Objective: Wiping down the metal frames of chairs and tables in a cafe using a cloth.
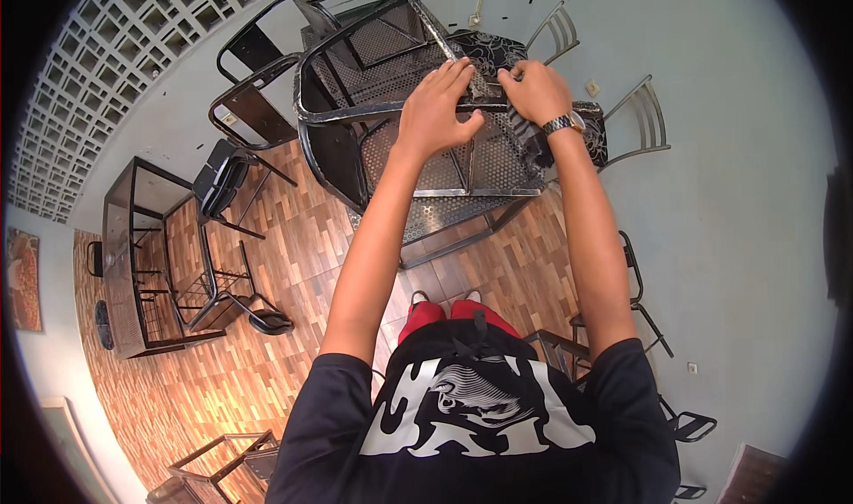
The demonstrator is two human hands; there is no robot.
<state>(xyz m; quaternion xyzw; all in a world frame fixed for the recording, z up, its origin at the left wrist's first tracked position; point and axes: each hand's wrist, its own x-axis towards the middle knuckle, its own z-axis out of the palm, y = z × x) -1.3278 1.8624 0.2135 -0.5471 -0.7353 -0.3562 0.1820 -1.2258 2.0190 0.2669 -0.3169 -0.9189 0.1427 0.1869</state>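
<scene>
In front of me a black metal chair frame [353,114] with worn, chipped paint rests tipped over on a perforated metal table [433,217]. My left hand [436,111] lies across its tube, thumb spread from the fingers; its palm side is hidden. My right hand [538,91], a watch on its wrist, is curled at the same frame to the right. A dark grey striped cloth [530,137] hangs from under that hand. Between the hands, a scuffed metal bar [430,24] meets the frame.
Other black metal chairs [256,111] crowd behind and left. A seat with floral upholstery [490,48] stands beyond my hands, near a metal chair back [643,118] by the wall. A mesh-sided metal table [126,257] lies on its side on the wood-patterned floor [300,231].
</scene>
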